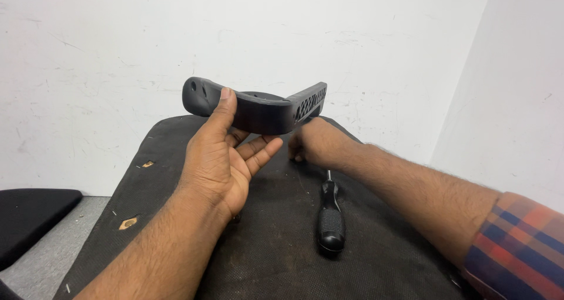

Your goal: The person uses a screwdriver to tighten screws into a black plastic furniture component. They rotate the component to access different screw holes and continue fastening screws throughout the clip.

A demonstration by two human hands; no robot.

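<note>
Above the black mesh seat cushion (pixel 282 241), left hand (pixel 220 159) grip pinches black plastic chair armrest (pixel 258 109), thumb on top. Right hand (pixel 314 142) curls under its perforated end; grip state unclear. Screwdriver (pixel 330 215) lies below-right. Best: steady armrest level.

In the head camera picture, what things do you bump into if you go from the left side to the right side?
Black cushion at the left edge → left hand holding the black plastic armrest piece → right hand → black-handled screwdriver lying on the dark seat pad → plaid sleeve cuff.
</note>
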